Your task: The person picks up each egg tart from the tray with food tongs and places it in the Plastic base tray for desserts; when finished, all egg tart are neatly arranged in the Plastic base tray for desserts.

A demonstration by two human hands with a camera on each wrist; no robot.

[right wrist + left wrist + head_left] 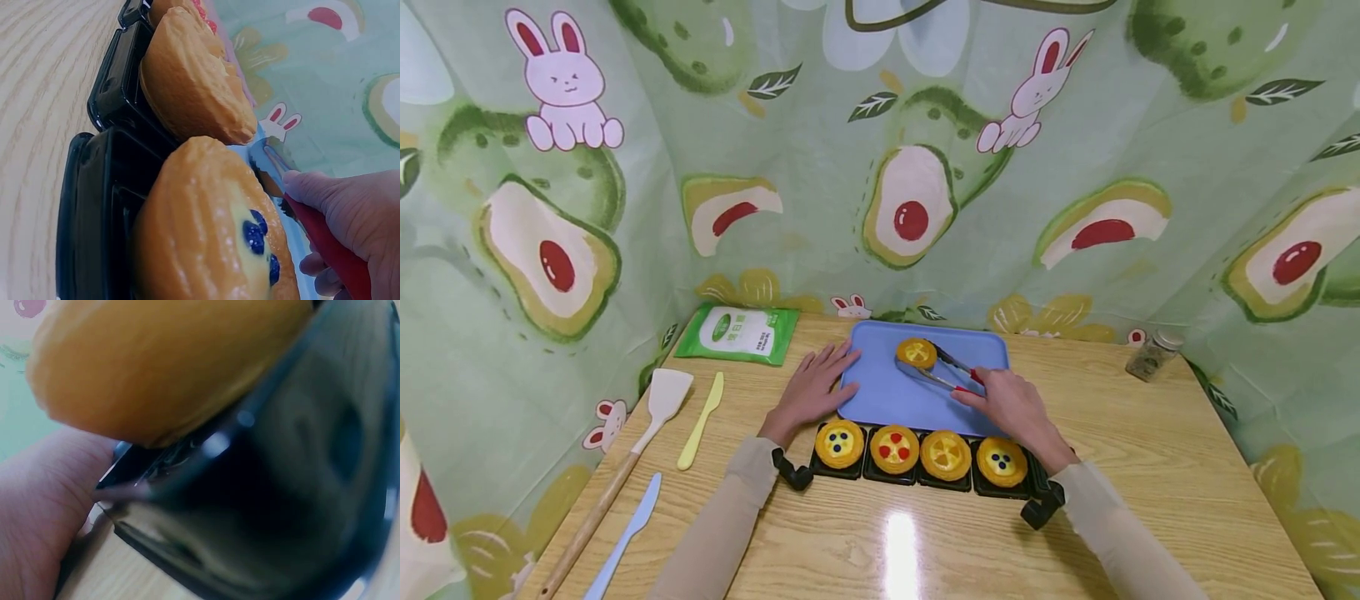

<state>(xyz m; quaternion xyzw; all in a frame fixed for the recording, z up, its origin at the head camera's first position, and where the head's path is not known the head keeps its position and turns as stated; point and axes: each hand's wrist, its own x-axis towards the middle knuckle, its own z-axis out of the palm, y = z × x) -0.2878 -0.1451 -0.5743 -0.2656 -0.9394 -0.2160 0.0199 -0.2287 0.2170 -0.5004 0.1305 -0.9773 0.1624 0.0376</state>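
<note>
In the head view my right hand (1011,406) grips red-handled tongs (942,381) over the blue tray (880,392). The tongs' tips lie on either side of an egg tart (916,353) with yellow pieces on top, toward the tray's back. My left hand (815,385) rests with fingers spread at the tray's left edge, holding nothing. The right wrist view shows the thumb and fingers around the red handle (331,247). Close before the tray stand black holders with tarts: blueberry (839,443), red-topped (894,450), yellow-topped (945,456) and another blueberry one (1002,462).
At the left lie a white spatula (666,396) with a wooden handle, a yellow knife (702,421) and a blue knife (625,533). A green wipes packet (737,334) sits at the back left. A small jar (1153,356) leans at the back right, near the patterned curtain.
</note>
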